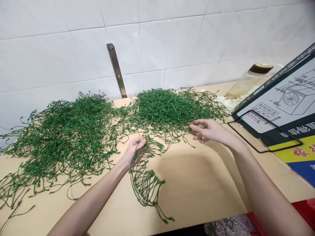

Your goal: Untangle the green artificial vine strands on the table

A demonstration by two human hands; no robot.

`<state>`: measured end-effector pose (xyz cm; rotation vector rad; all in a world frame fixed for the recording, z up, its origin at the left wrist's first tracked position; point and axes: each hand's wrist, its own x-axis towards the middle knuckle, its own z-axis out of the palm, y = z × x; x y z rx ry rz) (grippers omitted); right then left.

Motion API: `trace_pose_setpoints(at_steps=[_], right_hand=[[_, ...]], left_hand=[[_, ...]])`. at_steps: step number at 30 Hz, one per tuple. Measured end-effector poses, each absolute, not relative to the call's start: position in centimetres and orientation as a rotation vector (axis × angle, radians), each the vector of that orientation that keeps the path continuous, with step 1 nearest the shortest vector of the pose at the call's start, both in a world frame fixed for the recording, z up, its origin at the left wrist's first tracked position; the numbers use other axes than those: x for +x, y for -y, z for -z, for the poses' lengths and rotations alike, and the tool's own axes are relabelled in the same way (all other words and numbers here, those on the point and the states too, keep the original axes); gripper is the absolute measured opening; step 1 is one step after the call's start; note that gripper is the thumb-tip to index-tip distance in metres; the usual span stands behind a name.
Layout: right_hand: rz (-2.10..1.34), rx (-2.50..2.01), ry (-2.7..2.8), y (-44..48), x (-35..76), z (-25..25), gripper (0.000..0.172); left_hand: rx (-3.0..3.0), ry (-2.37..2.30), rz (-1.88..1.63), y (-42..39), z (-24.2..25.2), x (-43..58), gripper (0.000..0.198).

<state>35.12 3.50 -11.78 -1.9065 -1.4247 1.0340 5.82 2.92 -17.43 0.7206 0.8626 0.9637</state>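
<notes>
My left hand (135, 149) is closed, thumb against fingers, on a strand of green plastic stems (145, 186). The strand hangs in a curve toward the table's front edge, its many thin side stems tipped with small nubs. At the front edge of a large heap of green stems (167, 106) is my right hand (205, 130), its fingers bent and somewhat apart, the tips touching or close to loose stems. Whether a thin stem lies between those fingertips is too small to make out. A second heap of green stems (64, 137) spreads left of my left hand.
A printed box (292, 98) leans at the right, with a black wire frame (265, 150) before it. Behind stand a lidded bottle (248, 80) and white petal-like pieces (227, 104). A metal strip (116, 70) rises against the tiled wall (157, 46). The wooden table (197, 196) ends in front.
</notes>
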Motion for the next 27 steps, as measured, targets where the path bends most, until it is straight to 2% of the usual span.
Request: trace_pose_setpoints(at_steps=[4, 6, 8, 11, 14, 19, 27], right_hand=[[-0.220, -2.188, 1.681, -3.3, 35.0, 10.7, 0.030], [0.010, -2.099, 1.668, -3.2, 33.7, 10.2, 0.028], [-0.099, -1.858, 1.650, -3.3, 31.5, 10.3, 0.027], [-0.599, -1.487, 1.516, -3.9, 27.6, 12.1, 0.040], [-0.850, -1.311, 1.412, -4.3, 24.6, 14.8, 0.048], [-1.039, -1.131, 1.416, -4.1, 23.6, 17.3, 0.045], [-1.096, -1.119, 1.369, -4.0, 24.7, 17.8, 0.026]], left_hand=[[0.725, -0.817, -0.977, -2.8, 17.5, 5.8, 0.042], [0.706, -0.806, -1.005, -2.8, 17.4, 5.9, 0.041], [0.705, -0.804, -1.022, -2.8, 17.3, 5.9, 0.041], [0.741, -0.789, -1.025, -2.7, 17.5, 5.9, 0.044], [0.784, -0.774, -1.016, -2.5, 17.6, 5.9, 0.049], [0.816, -0.783, -1.003, -2.5, 17.2, 6.0, 0.051], [0.865, -0.900, -1.034, -2.8, 17.6, 5.9, 0.034]])
